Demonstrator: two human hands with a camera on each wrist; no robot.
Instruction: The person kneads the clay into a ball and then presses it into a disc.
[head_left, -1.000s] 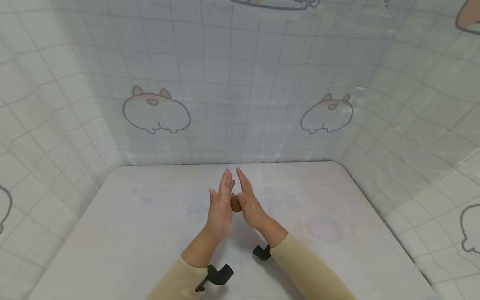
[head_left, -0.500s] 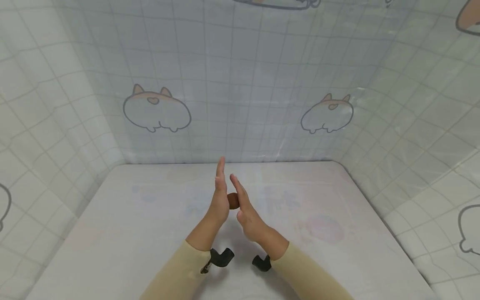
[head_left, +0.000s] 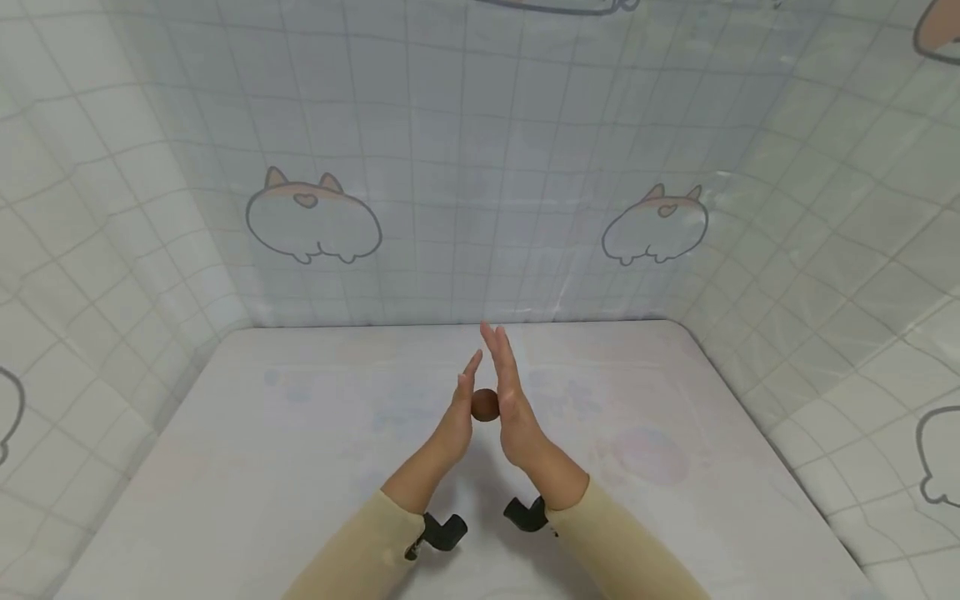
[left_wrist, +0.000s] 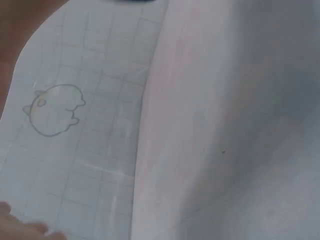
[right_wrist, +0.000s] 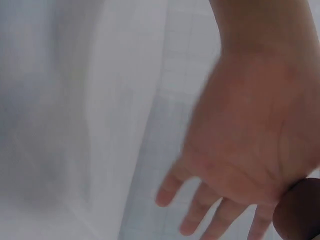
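Note:
A small brown ball (head_left: 485,405) sits between the two facing palms, above the white table. From the left, my left hand (head_left: 459,421) presses on it with straight fingers. My right hand (head_left: 516,412) presses from the other side, fingers straight and its fingertips reaching farther ahead than the left's. In the right wrist view an open palm, seemingly the left hand's (right_wrist: 245,135), faces the camera, with the dark ball (right_wrist: 300,210) against it at the lower right corner. In the left wrist view the ball is out of sight; only blurred fingertips (left_wrist: 30,230) show at the lower left.
The white table (head_left: 285,467) has faint coloured marks. Grid-patterned sheeting (head_left: 480,208) with cartoon animal outlines stands behind it and along both sides. A black angled piece (head_left: 446,532) sits at the left sleeve cuff, and another black piece (head_left: 527,514) at the right cuff.
The palms slide against each other with the ball between them: the left hand went forward, then back, while the right has moved forward. The ball shifted slightly left, then right.

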